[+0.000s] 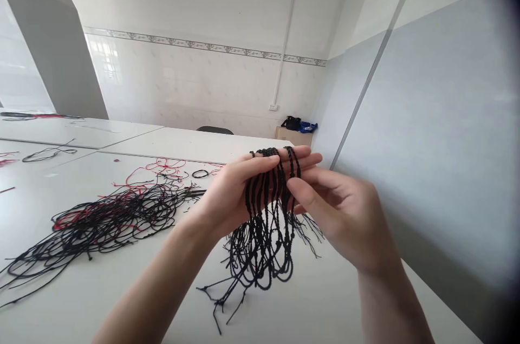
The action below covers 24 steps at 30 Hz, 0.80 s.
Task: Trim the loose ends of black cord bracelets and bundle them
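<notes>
Several braided black cord loops (pixel 264 187) hang over the fingers of my left hand (pixel 239 184), side by side, with their lower bends dangling above the table. The left thumb presses across the loops near the top, and its fingers stretch to the right beneath them. My right hand (pixel 345 208) has its thumb and fingers closed on the rightmost cord loop (pixel 293 170), which sits a little apart from the rest. Loose knotted cord ends trail below and behind the bundle; some are hidden by the hands.
A tangled heap of black and red cords (pixel 117 214) lies on the white table (pixel 134 300) at left. A small black ring (pixel 200 174) rests behind it. Further back are a dark chair (pixel 215 130) and a cardboard box (pixel 284 132). A grey wall (pixel 439 116) stands close on the right.
</notes>
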Tool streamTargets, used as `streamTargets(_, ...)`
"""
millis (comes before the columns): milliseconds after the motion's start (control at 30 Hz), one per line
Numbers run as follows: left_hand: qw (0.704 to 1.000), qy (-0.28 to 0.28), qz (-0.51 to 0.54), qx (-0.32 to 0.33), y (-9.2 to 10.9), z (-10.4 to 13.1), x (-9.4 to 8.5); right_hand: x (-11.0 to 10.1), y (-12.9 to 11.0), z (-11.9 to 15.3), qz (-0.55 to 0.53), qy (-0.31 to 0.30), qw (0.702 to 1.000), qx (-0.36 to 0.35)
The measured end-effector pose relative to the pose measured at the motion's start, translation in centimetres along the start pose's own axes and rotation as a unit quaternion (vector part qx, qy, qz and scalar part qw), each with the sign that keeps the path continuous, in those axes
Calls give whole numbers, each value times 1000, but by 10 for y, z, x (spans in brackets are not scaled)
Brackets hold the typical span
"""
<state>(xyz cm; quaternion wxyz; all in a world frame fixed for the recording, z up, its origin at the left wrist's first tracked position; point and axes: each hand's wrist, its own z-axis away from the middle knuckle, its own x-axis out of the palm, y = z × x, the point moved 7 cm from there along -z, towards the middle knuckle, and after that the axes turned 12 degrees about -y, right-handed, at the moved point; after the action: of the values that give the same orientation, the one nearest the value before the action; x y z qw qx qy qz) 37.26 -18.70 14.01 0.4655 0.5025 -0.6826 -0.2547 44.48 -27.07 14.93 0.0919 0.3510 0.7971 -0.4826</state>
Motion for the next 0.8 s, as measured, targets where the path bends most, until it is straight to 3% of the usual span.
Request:
streamTargets(200, 1000, 1, -4, 3, 1, 1, 1, -3, 0, 0, -29, 23, 999, -6)
streamTargets(400, 1000, -6, -7, -5, -2, 1, 0, 9, 1, -2, -22, -40, 999, 14)
streamTargets(800, 1000, -7, -9, -6, -2, 2, 0, 11, 3, -1, -15, -37, 999, 11)
